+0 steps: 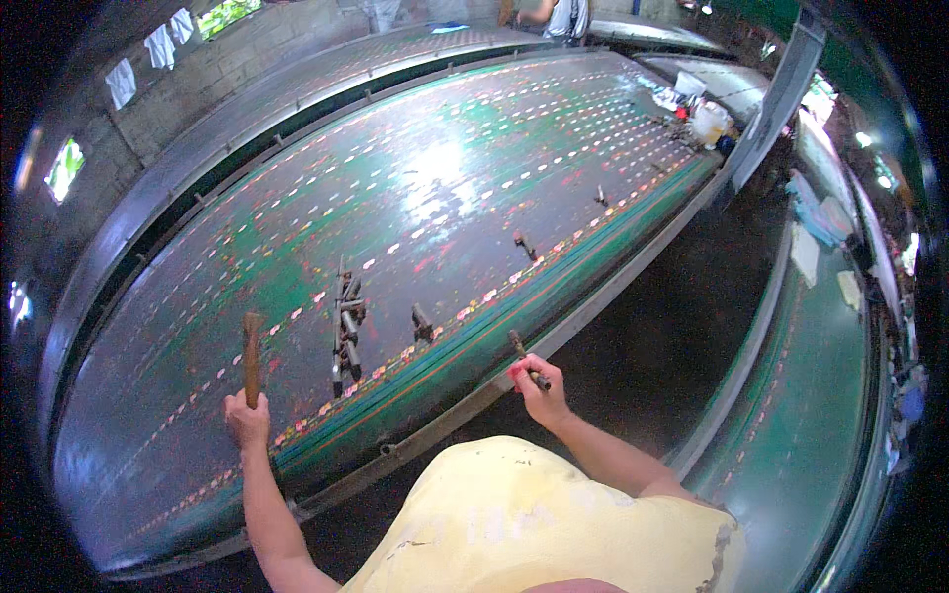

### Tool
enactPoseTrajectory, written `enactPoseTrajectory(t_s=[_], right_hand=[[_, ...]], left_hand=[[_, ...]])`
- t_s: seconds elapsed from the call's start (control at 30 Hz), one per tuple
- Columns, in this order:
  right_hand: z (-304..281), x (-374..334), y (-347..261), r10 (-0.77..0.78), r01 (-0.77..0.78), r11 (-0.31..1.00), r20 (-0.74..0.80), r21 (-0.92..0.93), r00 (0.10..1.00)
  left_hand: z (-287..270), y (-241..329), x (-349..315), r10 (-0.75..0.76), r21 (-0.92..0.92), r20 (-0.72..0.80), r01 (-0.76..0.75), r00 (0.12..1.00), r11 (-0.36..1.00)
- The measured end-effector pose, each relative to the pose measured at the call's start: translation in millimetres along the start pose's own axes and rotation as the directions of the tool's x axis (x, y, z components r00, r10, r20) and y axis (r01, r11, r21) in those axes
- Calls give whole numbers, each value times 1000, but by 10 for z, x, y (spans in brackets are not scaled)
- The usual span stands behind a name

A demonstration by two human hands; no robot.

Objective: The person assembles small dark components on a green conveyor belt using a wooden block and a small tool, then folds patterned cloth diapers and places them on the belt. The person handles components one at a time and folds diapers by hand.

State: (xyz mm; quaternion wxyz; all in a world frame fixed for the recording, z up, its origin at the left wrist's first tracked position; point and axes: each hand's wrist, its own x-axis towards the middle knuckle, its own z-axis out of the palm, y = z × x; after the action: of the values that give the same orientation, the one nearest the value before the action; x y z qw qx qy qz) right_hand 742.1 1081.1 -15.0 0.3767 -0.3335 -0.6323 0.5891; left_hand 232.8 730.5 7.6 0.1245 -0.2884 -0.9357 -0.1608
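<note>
My left hand (247, 420) is closed round the lower end of a brown wooden stick (252, 356), held upright above the left part of a long table. Over the table's near edge, my right hand (542, 383) grips a short dark rod tool (516, 343) with a metal end pointing away from me. Between the hands, several metal cylindrical tools (349, 326) lie bunched beside a long thin bar (338, 341). Another cluster of short metal tools (422, 323) sits to their right. Farther right lies a single metal tool (526, 247), and a smaller one (601, 196) is beyond it.
The long grey-green table (287, 212) bears rows of small white spots and coloured bits along its near edge. White bags (710, 124) crowd its far right end near a metal post (781, 109). Another green table (811, 395) stands at right. A person (565, 20) is at the back.
</note>
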Motion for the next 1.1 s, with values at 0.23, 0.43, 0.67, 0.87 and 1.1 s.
enactPoseTrajectory(t_s=[0.23,0.43,0.67,0.87,1.1], right_hand=[[119,179,-306,-18,16,996,-28,-82,999],[371,353,-302,-268,290,834,115,-470,957],[671,1218,-198,-241,397,561,315,-727,918],[959,1804,-116,-103,550,177,540,-817,835],[1668,1629,-1113,-425,814,535,761,-226,491]], left_hand=[[804,221,338,-165,-182,91,179,982,967],[978,219,212,-318,-198,149,343,936,918],[960,319,226,-271,-158,96,283,958,946],[920,370,187,-217,-202,26,218,976,955],[143,1839,233,430,-323,-240,-489,870,810]])
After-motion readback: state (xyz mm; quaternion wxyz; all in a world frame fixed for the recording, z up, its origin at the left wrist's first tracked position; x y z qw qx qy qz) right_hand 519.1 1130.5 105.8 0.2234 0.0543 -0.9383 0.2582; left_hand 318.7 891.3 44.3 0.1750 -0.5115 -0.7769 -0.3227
